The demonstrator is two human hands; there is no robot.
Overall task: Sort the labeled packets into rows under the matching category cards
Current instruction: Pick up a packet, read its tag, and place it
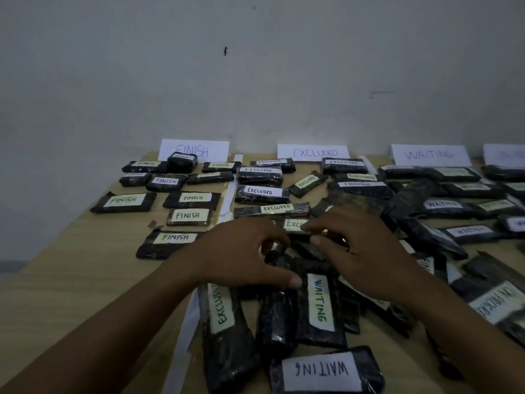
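fourth card [507,155]: cut off, unreadable | packet [294,224]: label half hidden by right hand [358,248]

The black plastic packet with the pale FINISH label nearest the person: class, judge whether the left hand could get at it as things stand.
Probably yes: the black FINISH packet lies uncovered right beside the left hand, nothing stacked on it.

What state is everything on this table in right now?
FINISH card, upright.
EXCLUDED card, upright.
WAITING card, upright.
FINISH packets, flat, labels up.
near pile, unsorted, packets overlapping.
left hand, curled over the pile, grip unclear.
right hand, pinching an EXCLUDED packet.
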